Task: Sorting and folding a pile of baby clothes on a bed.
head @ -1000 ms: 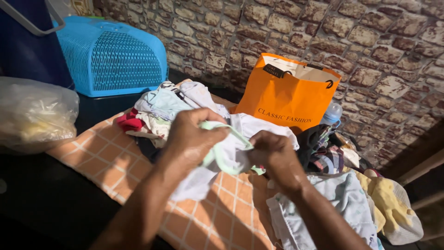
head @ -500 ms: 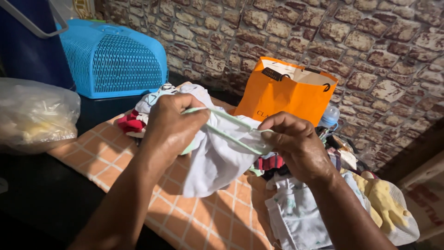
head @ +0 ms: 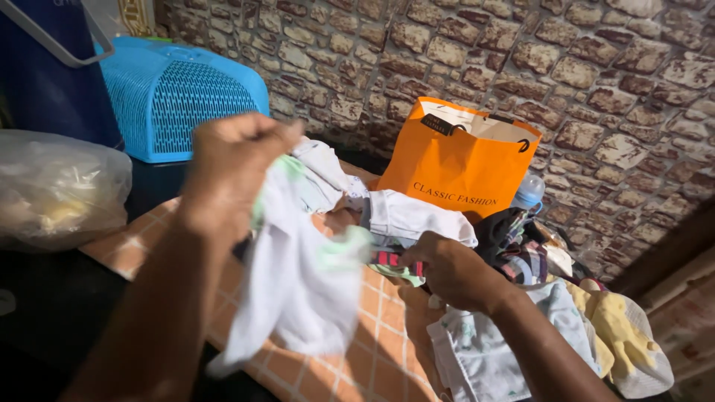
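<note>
My left hand is raised and closed in a fist around the top of a small white garment with pale green trim. The cloth hangs down from my grip, loose and blurred, its lower edge dangling over the orange checked cloth that covers the dark table. My fingers are pressed together on the bunched fabric, so the garment is pinched at its upper end and free everywhere else.

My right hand is lower, off to the right of the hanging garment and apart from it. It rests on the heap of clothes, fingers curled down onto a piece with red and dark stripes and a bit of green edge beneath it. I cannot tell whether these fingers actually pinch that piece or only press on it.

Just beyond my right hand lies a folded white garment, and behind that stands an orange paper bag against the stone-patterned wall. To the right of my right hand is a dark plaid tangle of clothes, with a baby bottle behind it. Below my right wrist lies a pale printed cloth, and further right a yellow one.

Beyond my left hand sits a blue plastic basket, turned over. Far to the left of my grip is a clear plastic bag.
</note>
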